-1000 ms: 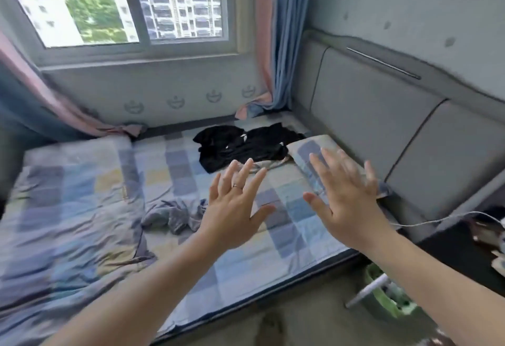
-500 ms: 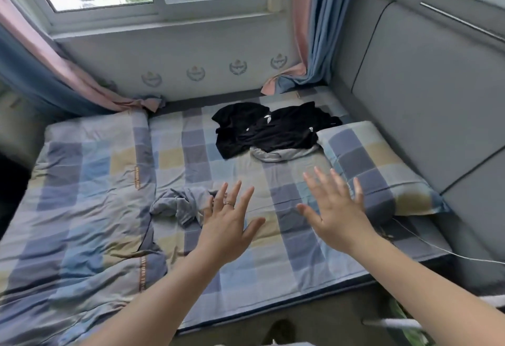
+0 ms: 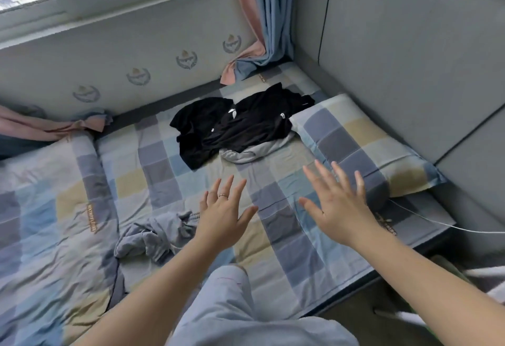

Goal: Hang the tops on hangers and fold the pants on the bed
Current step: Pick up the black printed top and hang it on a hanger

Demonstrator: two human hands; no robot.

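A heap of black garments (image 3: pixel 235 127) lies at the far side of the checked bed (image 3: pixel 287 225), with a light grey garment (image 3: pixel 246 154) tucked under its near edge. A crumpled blue-grey garment (image 3: pixel 153 236) lies nearer, just left of my left wrist. My left hand (image 3: pixel 224 214), a ring on one finger, hovers over the sheet with fingers spread and holds nothing. My right hand (image 3: pixel 336 206) is stretched out beside it, also spread and empty. Both are well short of the black heap. No hangers are in view.
A checked pillow (image 3: pixel 363 140) lies against the grey padded headboard (image 3: pixel 410 58) at right. A rumpled checked quilt (image 3: pixel 46 222) covers the bed's left part. A white cable (image 3: pixel 426 220) runs off the right corner. My knee in light trousers (image 3: pixel 224 291) is on the near edge.
The view has moved closer to the bed and tilted down. Both hands stay spread and reach farther over the sheet. My knee has come up onto the near edge.
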